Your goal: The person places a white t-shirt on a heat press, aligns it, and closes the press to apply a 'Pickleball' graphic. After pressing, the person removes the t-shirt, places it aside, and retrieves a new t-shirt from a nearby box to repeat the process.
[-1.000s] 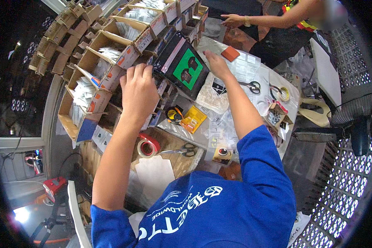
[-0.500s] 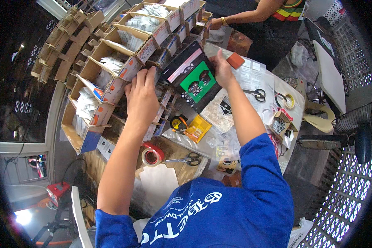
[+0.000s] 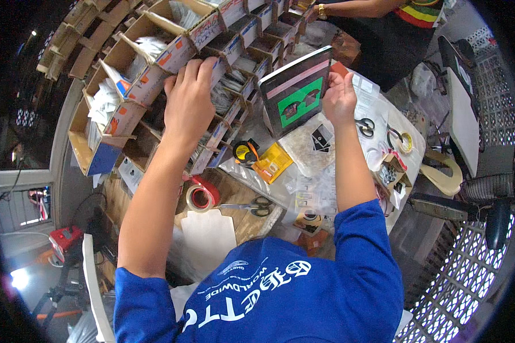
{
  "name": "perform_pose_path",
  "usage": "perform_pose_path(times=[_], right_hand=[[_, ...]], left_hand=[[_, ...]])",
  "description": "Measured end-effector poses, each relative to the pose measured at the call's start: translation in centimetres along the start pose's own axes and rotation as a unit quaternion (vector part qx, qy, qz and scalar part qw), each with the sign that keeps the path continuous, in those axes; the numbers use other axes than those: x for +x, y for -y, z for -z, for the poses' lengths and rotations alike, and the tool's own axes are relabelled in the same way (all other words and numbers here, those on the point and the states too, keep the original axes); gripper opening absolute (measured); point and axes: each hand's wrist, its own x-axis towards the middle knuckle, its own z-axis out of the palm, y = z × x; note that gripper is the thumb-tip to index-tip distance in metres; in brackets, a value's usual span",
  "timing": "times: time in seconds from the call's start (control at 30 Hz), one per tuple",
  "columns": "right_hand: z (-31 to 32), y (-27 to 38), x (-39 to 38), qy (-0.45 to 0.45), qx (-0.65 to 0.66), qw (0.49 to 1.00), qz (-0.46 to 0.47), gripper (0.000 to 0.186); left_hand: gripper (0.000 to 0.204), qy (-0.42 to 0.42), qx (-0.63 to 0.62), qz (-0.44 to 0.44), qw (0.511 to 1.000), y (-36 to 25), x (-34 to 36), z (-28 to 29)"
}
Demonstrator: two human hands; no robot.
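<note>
My left hand (image 3: 190, 102) reaches to the cardboard bins (image 3: 149, 86), with the fingers somewhat apart and bent over a bin's edge. The fingertips are hidden, and nothing shows in the hand. A tablet (image 3: 297, 94) with a green picture on its screen stands tilted at the middle. At its right edge is my right hand (image 3: 340, 100), fingers raised and loosely apart; one or two seem to touch the edge. Small white packets (image 3: 104, 106) fill several bins beside my left arm. Below the tablet lie a tape measure (image 3: 245, 152) and a yellow packet (image 3: 273, 163).
Red tape (image 3: 202, 195), scissors (image 3: 254, 206) and white card (image 3: 209, 231) lie near me. More scissors (image 3: 365, 128) and a yellow tape roll (image 3: 405, 142) lie at right. Another person's arm (image 3: 357, 8) is at the far side. A fan (image 3: 500, 223) stands at far right.
The whole view has shifted. The tablet now stands more upright, its top edge showing. My right hand's fingers have loosened at its side. My left hand stays at the bins.
</note>
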Motion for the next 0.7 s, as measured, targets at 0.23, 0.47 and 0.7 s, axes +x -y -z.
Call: perform_pose_path(times=[0.23, 0.47, 0.7], right_hand=[[-0.1, 0.4, -0.6, 0.011, 0.002, 1.000, -0.012, 0.059], [-0.2, 0.5, -0.8, 0.015, 0.018, 1.000, -0.009, 0.051], [0.6, 0.1, -1.2, 0.003, -0.012, 1.000, -0.001, 0.053]], left_hand=[[0.042, -0.073, -0.033, -0.009, 0.997, -0.6, 0.0, 0.9], [0.019, -0.082, -0.089, -0.140, 0.983, -0.6, 3.6, 2.0], [0.026, 0.196, -0.145, -0.136, 0.960, -2.5, 9.2, -2.6]])
